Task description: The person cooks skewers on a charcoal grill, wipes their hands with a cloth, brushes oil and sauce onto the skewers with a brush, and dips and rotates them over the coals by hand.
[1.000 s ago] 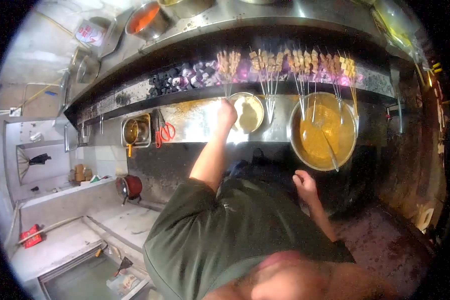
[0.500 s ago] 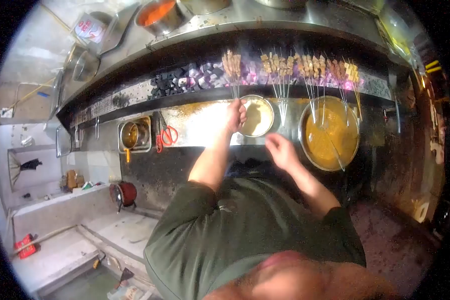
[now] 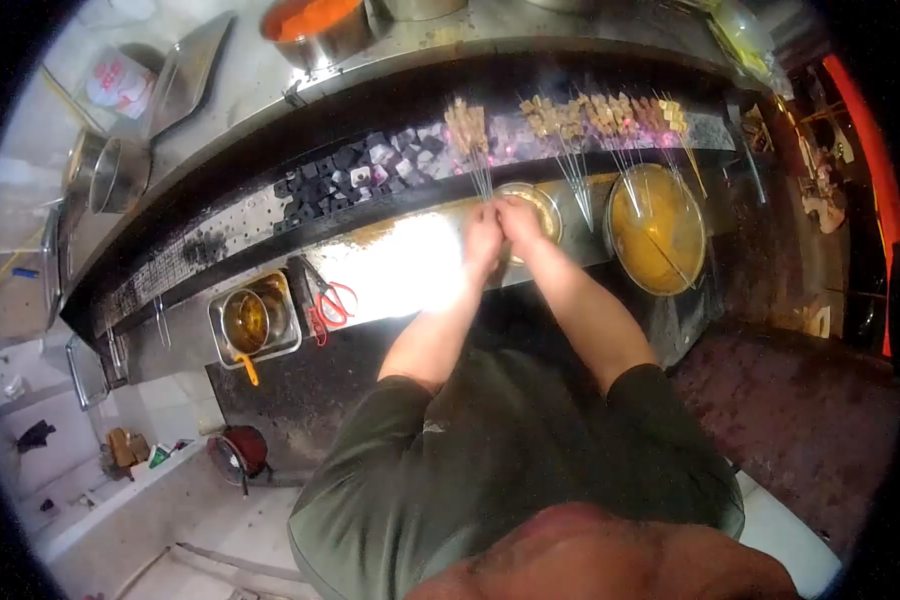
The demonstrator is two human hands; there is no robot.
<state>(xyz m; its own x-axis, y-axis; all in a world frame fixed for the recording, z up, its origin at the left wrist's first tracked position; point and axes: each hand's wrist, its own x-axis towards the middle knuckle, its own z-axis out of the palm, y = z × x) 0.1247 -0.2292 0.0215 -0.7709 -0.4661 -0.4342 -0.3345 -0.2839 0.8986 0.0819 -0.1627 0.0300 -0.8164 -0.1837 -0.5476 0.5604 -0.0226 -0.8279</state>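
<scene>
My left hand is closed around the bare ends of a bunch of meat skewers, whose meat lies over the charcoal. Against it, my right hand is closed on the same skewer ends, its fingers partly hidden. Below my right hand is a round metal bowl with pale contents, largely covered by the hand and forearm. More skewers rest in bunches on the grill to the right, their ends pointing toward me. A large basin of orange-brown sauce stands at the right, with metal sticks in it.
The long charcoal grill runs across in front of me. On its near ledge are red-handled scissors and a metal tray holding a pot. Behind the grill stands a pot of orange contents.
My right hand has moved up and left to join my left hand at the skewer ends. The view has tilted and shifted, and the bowl is now mostly covered.
</scene>
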